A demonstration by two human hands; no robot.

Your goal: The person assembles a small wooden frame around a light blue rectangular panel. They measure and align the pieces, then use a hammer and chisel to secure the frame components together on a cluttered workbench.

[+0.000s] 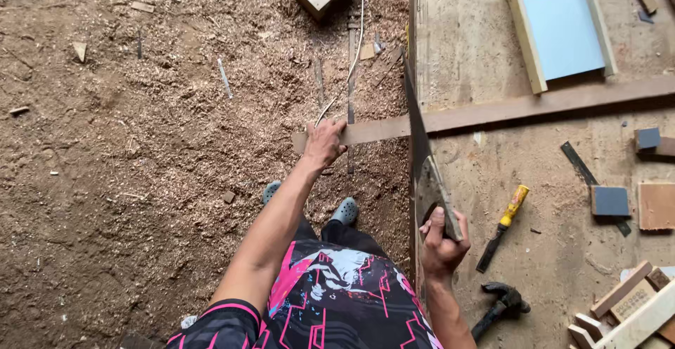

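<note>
A: Head view, looking down. What does each hand grasp?

B: The right hand (441, 240) is clenched around the handle of a saw (420, 145), whose blade crosses a long plank (492, 112) at the edge of the bench (562, 264). The left hand (325, 141) presses flat on the plank's overhanging end, fingers spread over the wood.

A: Where does the plank lie?

B: Across the bench, its left end projecting over the sawdust floor (140, 180).

A: What lies nearby?

B: A yellow-handled chisel (503, 227) just right of the saw hand, a hammer (500, 308) below it, and a blue panel (562, 31) beyond the plank.
</note>
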